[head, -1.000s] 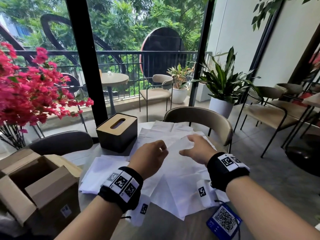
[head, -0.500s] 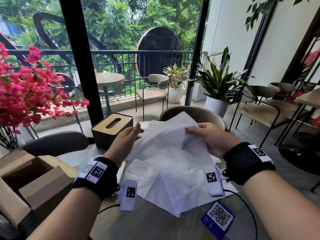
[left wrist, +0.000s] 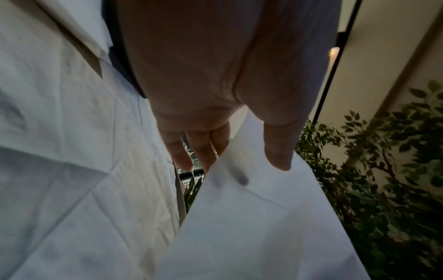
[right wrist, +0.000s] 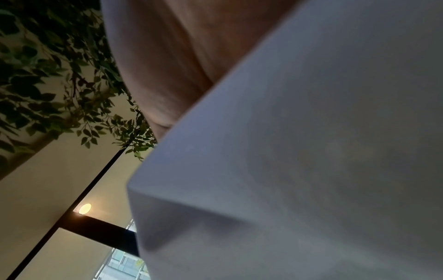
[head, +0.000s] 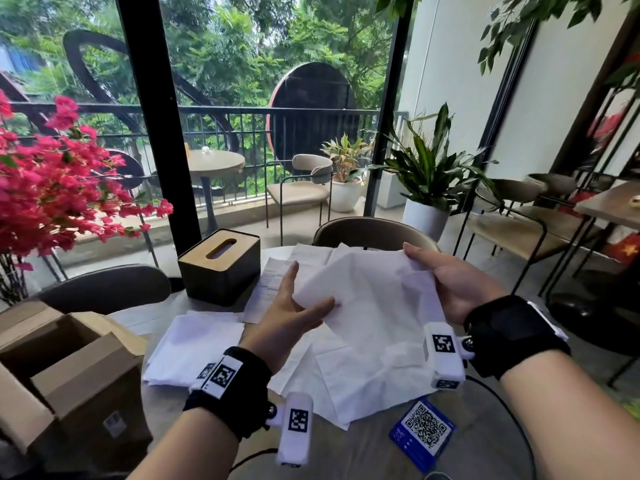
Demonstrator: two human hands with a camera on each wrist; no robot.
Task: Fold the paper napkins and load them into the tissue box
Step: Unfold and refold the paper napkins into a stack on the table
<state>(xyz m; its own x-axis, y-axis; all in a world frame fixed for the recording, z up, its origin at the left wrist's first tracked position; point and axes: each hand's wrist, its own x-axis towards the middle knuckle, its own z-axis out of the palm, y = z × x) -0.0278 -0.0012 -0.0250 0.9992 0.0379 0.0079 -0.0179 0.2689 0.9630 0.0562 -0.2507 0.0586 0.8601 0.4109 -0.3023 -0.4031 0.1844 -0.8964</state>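
White paper napkin point(head: 367, 306) hung above the tabletop point(head: 485, 427) between my hands, my left hand point(head: 294, 317) pinching its near-left corner and my right hand point(head: 457, 282) gripping the far-right edge, stretched taut for folding, tissue box point(head: 221, 268) waiting just beyond.

Creased matt paper napkin point(head: 363, 306), wood-topped tissue box point(head: 221, 268)

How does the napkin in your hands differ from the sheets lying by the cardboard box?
The held napkin is lifted off the table, gripped by the left hand and right hand; the stacked sheets lie flat, untouched. The held napkin is tilted and buckled; the stacked sheets look smooth. Both are white paper.
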